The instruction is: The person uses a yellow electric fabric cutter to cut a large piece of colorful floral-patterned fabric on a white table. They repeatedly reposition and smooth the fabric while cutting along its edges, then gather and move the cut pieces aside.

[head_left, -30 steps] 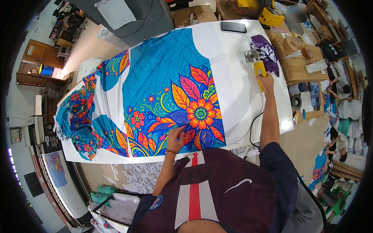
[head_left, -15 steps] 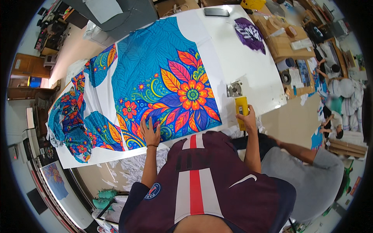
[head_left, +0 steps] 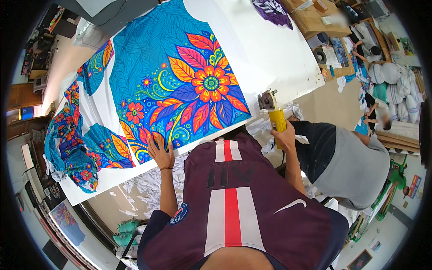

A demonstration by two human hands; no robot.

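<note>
A printed fabric panel (head_left: 148,58), teal with a large orange flower and leaves, lies flat on the white table. My left hand (head_left: 160,152) rests on its near edge with the fingers spread. In my right hand (head_left: 284,134) is a yellow electric rotary cutter (head_left: 277,119), its round metal blade head (head_left: 267,100) pointing away from me. The cutter is at the table's near edge, to the right of the panel and apart from it. Its lower end is partly hidden by my fingers.
Crumpled printed fabric (head_left: 72,148) lies at the table's left end, and a purple piece (head_left: 272,12) at the far side. White scraps (head_left: 135,189) cover the floor below the table. A person in a grey shirt (head_left: 351,162) bends close on my right. Cardboard boxes (head_left: 310,20) stand beyond.
My right hand has drawn the cutter back from the tabletop to its near edge. The left hand stays on the panel. The view has shifted, and the person on my right has changed posture.
</note>
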